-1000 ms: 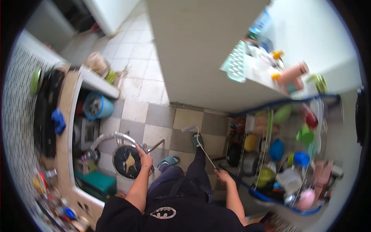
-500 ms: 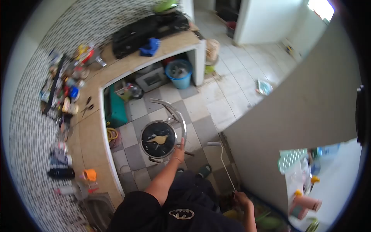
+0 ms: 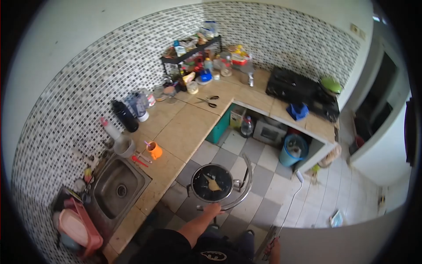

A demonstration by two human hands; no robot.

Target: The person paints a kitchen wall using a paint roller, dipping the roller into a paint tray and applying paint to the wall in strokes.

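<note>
A metal chair [image 3: 212, 182] with a round black seat, worn to a tan patch in the middle, stands on the checkered floor. My left hand [image 3: 214, 208] is closed on its curved metal back bar [image 3: 244, 190]. On the right, my right hand [image 3: 273, 248] is closed around the handle of a paint roller [image 3: 288, 207]. The roller's thin bent rod reaches forward over the floor, and its pale, narrow head [image 3: 299, 176] appears near the end of the counter. Part of the right hand's fingers is hard to make out.
A tiled counter [image 3: 176, 127] runs along my left and ahead, with a sink [image 3: 121, 190], an orange mug [image 3: 154, 150], scissors [image 3: 208, 102] and a black stove [image 3: 303, 90]. Below it stands a blue bucket [image 3: 293, 150]. A grey wall edge [image 3: 343, 242] is close on my right.
My view has turned left, bringing the sink and dish rack into sight. Chair and roller appear swung round in the picture with the view. Both hands keep their holds.
</note>
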